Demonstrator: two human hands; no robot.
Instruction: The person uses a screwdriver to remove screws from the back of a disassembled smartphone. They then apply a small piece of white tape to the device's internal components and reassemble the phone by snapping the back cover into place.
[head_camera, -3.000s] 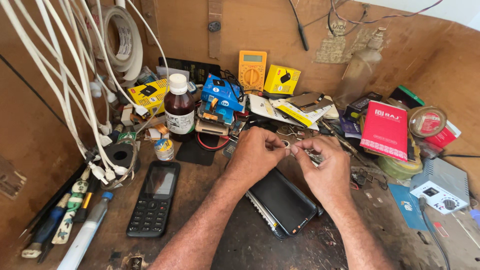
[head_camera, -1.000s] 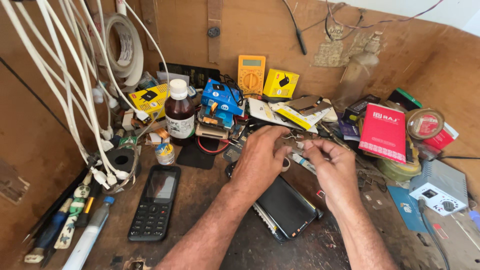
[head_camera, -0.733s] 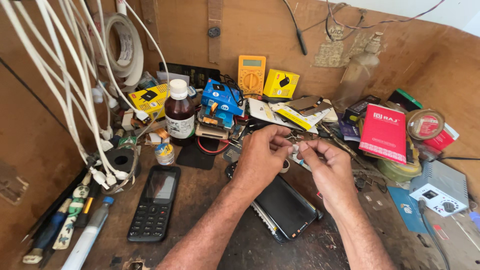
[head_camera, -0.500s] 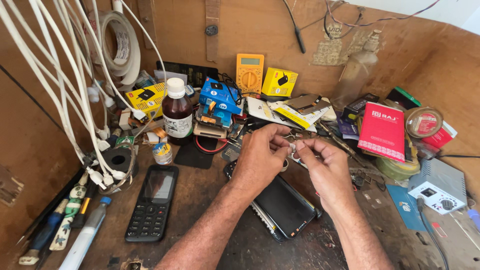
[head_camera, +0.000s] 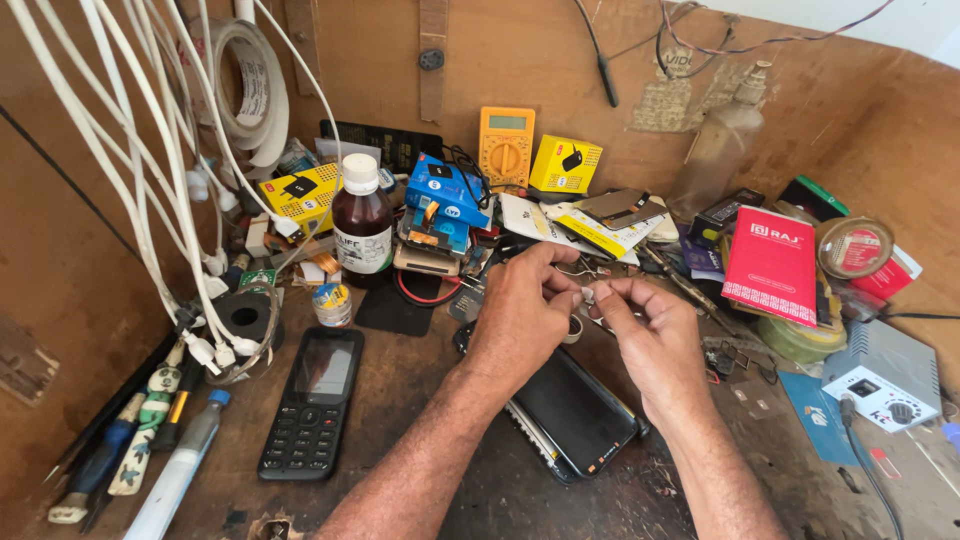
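I have both hands raised a little above the worktop, fingertips meeting. My left hand and my right hand pinch one tiny pale part between thumbs and forefingers — both narrowed to a fine grip, the other fingers curled out of the way. I judge it is held up like this so I can see it against the clutter; what the part is, I cannot tell.

Directly beneath my wrists lies a dark smartphone, flat and close, probably kept there for easy reach. Left of my left forearm rests a black keypad phone, well apart. Beyond my left hand stands a brown bottle with a white cap; farther back, a yellow multimeter leans on the wall. Out past my right hand sits a red booklet — propped on other clutter.
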